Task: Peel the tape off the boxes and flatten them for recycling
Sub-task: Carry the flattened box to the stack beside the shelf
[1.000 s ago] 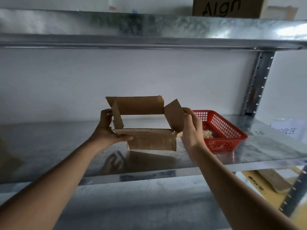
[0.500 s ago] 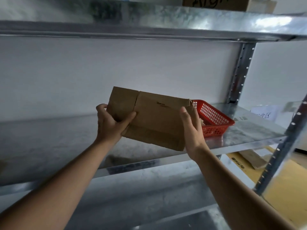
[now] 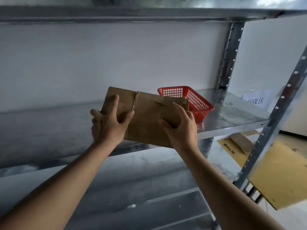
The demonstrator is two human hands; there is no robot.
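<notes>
Steel shelving (image 3: 232, 113) fills your view, grey and reflective, with a pale wall behind it. Between your hands you hold the box (image 3: 146, 117), raised above the shelf and pressed nearly flat. It is plain brown cardboard with a small dark print near its middle, a vertical fold line close to your left thumb, and a ragged flap edge at its upper right corner. Its long axis runs from one hand to the other, tilted so the left end sits higher and the right end lower; the broad face is turned toward you. Your left hand (image 3: 108, 125) grasps the left end, thumb on the front face and fingers spread along the edge. Your right hand (image 3: 181, 128) grips the right end, fingers curled over the front. Just beyond your right hand a red basket (image 3: 197, 100) sits on the shelf.
</notes>
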